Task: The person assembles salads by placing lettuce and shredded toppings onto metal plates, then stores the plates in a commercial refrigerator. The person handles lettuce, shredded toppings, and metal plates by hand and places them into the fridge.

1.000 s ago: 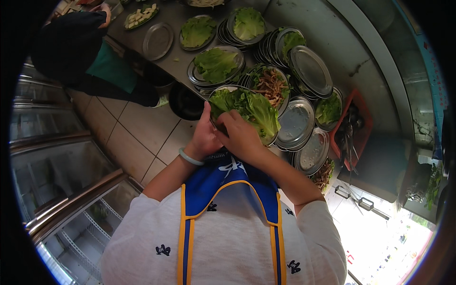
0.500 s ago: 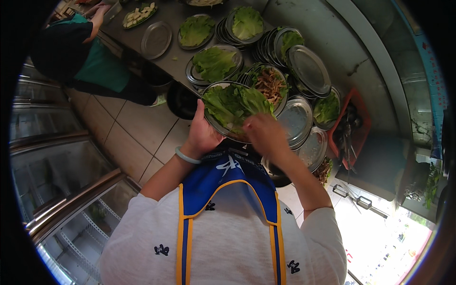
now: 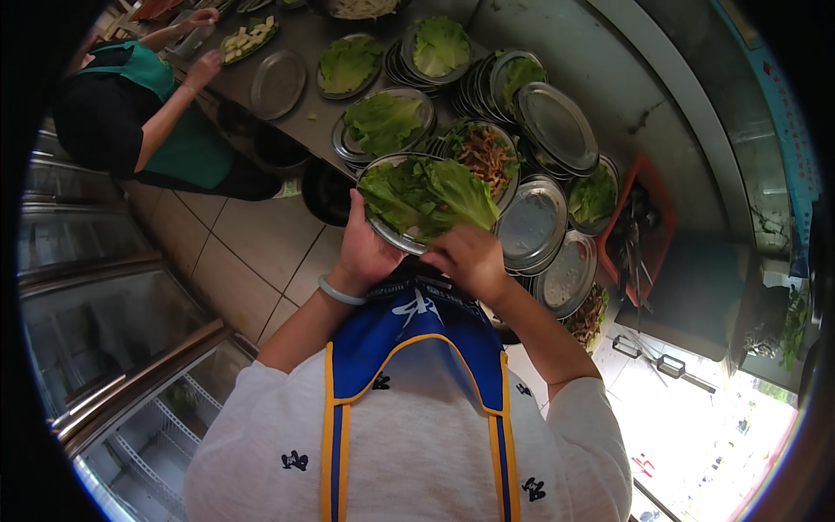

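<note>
My left hand (image 3: 364,246) grips a round metal plate (image 3: 402,244) by its left and near edge, thumb along the rim. Loose green lettuce leaves (image 3: 426,193) cover the plate. At its near right rim is my right hand (image 3: 470,259), slightly blurred, with fingers curled against the lettuce; what they pinch is hidden. Just beyond, a plate of brown shredded food (image 3: 484,157) on lettuce rests on the counter. To the right of my right hand lies a stack of bare metal plates (image 3: 531,222).
Several stacked plates topped with lettuce (image 3: 383,123) line the counter (image 3: 306,124). An orange basket of utensils (image 3: 648,222) stands at right. A co-worker in a green apron (image 3: 183,143) works at far left, near a plate of pale chunks (image 3: 250,39). Glass-topped cabinets (image 3: 130,322) stand at left.
My right hand has moved from above the lettuce toward the plate's near rim. A lettuce leaf now spreads farther over the plate's right side. The co-worker's arms have shifted.
</note>
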The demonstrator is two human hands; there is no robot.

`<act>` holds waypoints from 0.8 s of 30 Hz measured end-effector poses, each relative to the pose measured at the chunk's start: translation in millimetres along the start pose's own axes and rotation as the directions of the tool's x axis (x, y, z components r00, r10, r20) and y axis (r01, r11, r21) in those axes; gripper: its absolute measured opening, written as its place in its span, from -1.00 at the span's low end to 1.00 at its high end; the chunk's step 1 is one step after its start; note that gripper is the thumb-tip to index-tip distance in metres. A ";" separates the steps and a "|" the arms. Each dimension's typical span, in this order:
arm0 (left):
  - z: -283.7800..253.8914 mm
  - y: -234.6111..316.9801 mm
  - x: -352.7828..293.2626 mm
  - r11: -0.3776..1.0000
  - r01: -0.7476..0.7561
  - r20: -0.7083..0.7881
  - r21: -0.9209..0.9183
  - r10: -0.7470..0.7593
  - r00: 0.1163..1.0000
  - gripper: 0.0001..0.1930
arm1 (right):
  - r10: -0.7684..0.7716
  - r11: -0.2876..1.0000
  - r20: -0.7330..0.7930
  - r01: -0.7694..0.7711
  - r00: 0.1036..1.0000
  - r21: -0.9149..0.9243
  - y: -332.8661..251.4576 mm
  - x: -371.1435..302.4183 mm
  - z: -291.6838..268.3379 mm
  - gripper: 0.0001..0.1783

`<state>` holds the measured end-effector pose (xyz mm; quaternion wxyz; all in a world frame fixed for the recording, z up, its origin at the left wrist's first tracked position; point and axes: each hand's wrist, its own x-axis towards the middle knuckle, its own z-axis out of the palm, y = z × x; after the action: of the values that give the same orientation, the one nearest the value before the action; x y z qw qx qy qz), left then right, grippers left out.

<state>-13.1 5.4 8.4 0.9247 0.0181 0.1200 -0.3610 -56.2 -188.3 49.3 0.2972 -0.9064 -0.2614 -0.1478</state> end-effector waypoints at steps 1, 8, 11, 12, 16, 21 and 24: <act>-0.6 0.1 -0.4 1.000 -0.011 0.004 -0.006 0.011 1.000 -0.21 | 0.049 0.997 -0.059 -0.045 0.997 0.055 1.9 2.0 -1.4 -0.77; -1.9 2.2 -8.5 0.994 -0.081 -0.094 0.070 0.087 0.992 -0.23 | 0.659 0.752 -0.299 -0.599 0.690 0.274 83.6 38.8 -20.7 -0.72; -2.1 2.6 -13.1 0.997 -0.067 -0.094 0.040 0.071 0.993 -0.23 | 0.538 0.823 -0.197 -0.561 0.820 -0.085 114.3 40.3 -17.8 -0.72; -2.2 2.8 -14.4 0.996 -0.074 -0.096 0.057 0.080 0.992 -0.23 | 0.418 0.877 -0.203 -0.452 0.885 -0.164 117.8 38.2 -16.6 -0.74; -1.3 1.8 -18.2 0.991 -0.103 -0.097 0.084 0.111 0.989 -0.23 | 0.243 0.917 -0.195 -0.291 0.950 -0.275 99.2 30.1 -21.3 -0.79; 3.6 2.2 -17.9 0.988 -0.104 -0.099 0.113 0.115 0.988 -0.22 | 0.097 0.995 0.032 -0.096 0.995 -0.032 43.9 32.7 -31.4 -0.79; 6.0 1.6 -17.1 0.992 -0.067 -0.101 0.109 0.079 0.992 -0.21 | -0.037 0.981 0.223 0.078 0.974 -0.178 22.3 33.0 -28.2 -0.79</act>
<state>-22.9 17.2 18.2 0.9274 0.0903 0.1486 -0.3312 -19.8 -208.3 74.9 0.1764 -0.9329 -0.3037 -0.0794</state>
